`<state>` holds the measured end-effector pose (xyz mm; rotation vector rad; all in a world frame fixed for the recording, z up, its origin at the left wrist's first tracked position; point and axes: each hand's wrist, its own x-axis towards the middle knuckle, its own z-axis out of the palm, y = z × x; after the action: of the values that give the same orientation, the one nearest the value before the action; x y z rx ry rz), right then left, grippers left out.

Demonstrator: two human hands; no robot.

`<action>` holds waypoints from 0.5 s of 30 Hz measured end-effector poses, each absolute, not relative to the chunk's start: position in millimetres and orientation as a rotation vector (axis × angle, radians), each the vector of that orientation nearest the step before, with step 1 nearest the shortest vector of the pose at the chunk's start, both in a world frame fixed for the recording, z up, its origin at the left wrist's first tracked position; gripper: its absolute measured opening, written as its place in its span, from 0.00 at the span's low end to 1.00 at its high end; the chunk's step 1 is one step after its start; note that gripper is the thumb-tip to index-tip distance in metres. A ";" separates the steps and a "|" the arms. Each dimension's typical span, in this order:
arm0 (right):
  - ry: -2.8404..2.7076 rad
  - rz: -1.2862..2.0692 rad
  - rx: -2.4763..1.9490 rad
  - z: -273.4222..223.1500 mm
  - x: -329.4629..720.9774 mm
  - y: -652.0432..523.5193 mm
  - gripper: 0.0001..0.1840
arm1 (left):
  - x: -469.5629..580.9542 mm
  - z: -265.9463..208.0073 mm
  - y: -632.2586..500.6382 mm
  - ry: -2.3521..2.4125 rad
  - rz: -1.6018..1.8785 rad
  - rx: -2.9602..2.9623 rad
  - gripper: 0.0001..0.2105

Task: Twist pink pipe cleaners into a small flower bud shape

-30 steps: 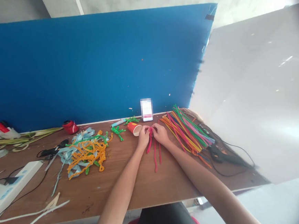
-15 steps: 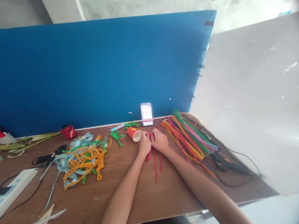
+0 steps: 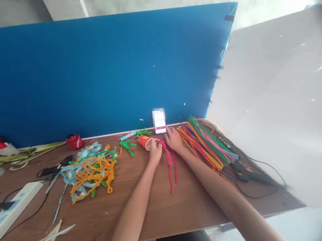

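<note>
My left hand (image 3: 155,151) pinches the upper end of a twisted pink pipe cleaner piece (image 3: 168,157), which hangs down to the right over the table. My right hand (image 3: 174,140) reaches forward with its fingers stretched out, holding nothing, at the lower right of a lit phone (image 3: 159,121) that stands against the blue panel. Whether a fingertip touches the screen I cannot tell. Loose pink pipe cleaners (image 3: 175,171) lie below the hands. Just left of my left hand a red paper cup (image 3: 144,141) lies on its side.
Right of my hands lies a bundle of coloured pipe cleaners (image 3: 207,144), with a black glue gun (image 3: 247,173) and cable beyond it. Green pipe cleaner figures (image 3: 127,147), a tangle of orange pieces (image 3: 95,174) on blue ribbon, and a white power strip (image 3: 14,212) lie to the left.
My right hand has let go of the pink piece and moved up beside the phone. My left hand still pinches the piece, which now hangs to the right.
</note>
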<state>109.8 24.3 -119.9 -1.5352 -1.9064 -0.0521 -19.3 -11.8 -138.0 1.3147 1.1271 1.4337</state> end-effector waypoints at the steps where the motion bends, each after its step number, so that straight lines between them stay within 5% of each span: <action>1: -1.921 -0.067 -1.550 -119.9 107.8 31.1 0.26 | -18.7 -138.1 -11.9 1.112 1.435 1.320 0.06; 15: -2.043 -0.189 -1.655 -125.7 98.1 58.3 0.35 | -13.1 -127.5 -22.4 0.922 1.313 1.402 0.07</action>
<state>98.1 58.3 -125.7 -1.6550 -2.0427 -0.1886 -13.1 -22.4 -127.5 1.4025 0.9225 1.3131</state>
